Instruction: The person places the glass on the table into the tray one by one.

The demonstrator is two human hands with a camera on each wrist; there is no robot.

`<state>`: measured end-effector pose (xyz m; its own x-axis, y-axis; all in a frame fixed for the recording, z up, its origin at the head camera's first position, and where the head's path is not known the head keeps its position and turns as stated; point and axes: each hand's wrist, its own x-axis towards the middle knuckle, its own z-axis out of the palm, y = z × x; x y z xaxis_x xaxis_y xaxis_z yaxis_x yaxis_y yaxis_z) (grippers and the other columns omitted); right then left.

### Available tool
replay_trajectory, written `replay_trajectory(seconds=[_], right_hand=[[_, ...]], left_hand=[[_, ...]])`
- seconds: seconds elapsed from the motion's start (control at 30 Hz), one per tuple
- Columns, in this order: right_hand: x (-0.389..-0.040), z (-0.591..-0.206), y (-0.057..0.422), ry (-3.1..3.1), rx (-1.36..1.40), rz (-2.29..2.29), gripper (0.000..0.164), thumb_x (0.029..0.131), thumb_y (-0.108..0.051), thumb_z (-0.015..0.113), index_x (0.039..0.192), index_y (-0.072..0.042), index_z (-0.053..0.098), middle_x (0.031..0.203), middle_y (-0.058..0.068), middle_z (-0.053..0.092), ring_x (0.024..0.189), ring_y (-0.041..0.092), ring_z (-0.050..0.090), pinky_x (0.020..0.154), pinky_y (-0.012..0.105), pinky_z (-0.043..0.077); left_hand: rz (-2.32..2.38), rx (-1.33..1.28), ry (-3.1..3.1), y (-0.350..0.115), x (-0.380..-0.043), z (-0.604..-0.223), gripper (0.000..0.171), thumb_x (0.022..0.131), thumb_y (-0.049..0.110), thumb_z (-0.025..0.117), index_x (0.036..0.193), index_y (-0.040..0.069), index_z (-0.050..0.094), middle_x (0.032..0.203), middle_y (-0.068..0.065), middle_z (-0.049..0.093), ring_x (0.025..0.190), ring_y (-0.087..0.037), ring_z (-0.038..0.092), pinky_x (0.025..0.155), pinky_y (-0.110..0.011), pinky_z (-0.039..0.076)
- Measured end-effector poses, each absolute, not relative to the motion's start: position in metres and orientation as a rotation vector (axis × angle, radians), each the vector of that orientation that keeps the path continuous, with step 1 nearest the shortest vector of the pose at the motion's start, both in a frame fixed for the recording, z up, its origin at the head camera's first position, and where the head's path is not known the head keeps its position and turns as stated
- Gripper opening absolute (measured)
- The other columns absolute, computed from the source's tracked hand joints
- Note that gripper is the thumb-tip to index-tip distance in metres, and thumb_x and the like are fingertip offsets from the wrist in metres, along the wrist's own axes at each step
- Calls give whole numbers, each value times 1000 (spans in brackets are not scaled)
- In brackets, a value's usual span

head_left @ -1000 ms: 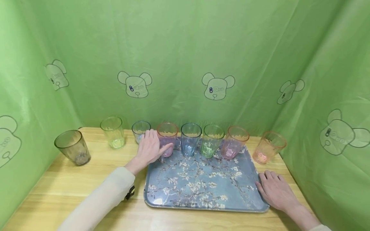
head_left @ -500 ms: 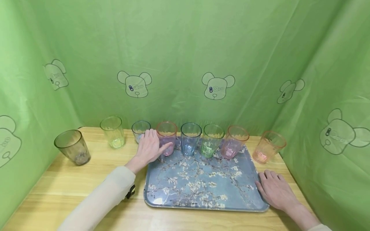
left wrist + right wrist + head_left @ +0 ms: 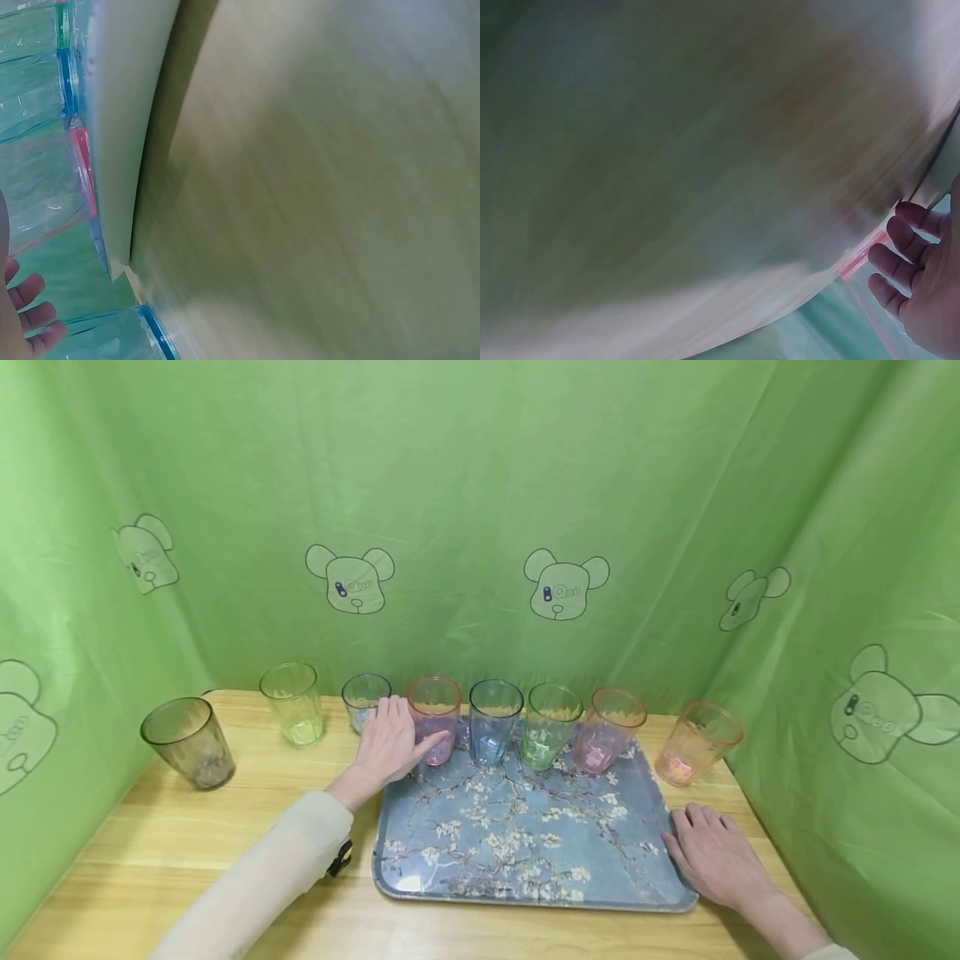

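Note:
My left hand is beside a pink glass, its fingers straight along the glass's left side and the thumb extended across its front. That glass stands upright at the back left of a blue tray with a white blossom pattern. A short blue-rimmed glass stands just past the left fingertips; the left wrist view shows the fingers spread between both glasses. Along the tray's right edge, my right hand rests palm down on the table with relaxed fingers and holds nothing.
On the tray's back stand a blue glass, a green glass and a second pink glass. An orange glass is right of the tray. Leftward are a yellow-green glass and a grey-brown glass. Green curtains enclose the table.

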<state>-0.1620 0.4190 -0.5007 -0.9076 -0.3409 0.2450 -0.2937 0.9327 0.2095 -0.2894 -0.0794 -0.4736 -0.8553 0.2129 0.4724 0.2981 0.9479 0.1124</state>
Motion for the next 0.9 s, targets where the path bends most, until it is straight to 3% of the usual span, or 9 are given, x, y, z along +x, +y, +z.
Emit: replay_trajectory(seconds=[0.37,0.6,0.9], right_hand=[[-161,-501,419,-2820,468,-261,24,91,-32,60,96,-9,55,82,7,51,84,31,56,69,48,40],[-162,-500,419,-2822,473,-262,25,91,-32,59,98,-8,56,83,8,52,85,31,56,70,48,41],[-161,-498,419,-2821,473,-271,25,91,-32,59,98,-8,56,83,7,51,85,30,56,69,47,40]], left_hand=[[-291,-362,-2669,-80,-289,-473,91,79,86,38,107,0,50,93,-11,49,85,-24,43,71,-32,37],[-342,-342,-2694,-90,-283,-466,102,78,87,37,125,-3,47,107,-15,53,98,-28,48,85,-40,42],[-306,-422,-2664,-117,-260,-447,91,81,78,49,122,-3,52,109,-16,57,101,-28,52,87,-39,43]])
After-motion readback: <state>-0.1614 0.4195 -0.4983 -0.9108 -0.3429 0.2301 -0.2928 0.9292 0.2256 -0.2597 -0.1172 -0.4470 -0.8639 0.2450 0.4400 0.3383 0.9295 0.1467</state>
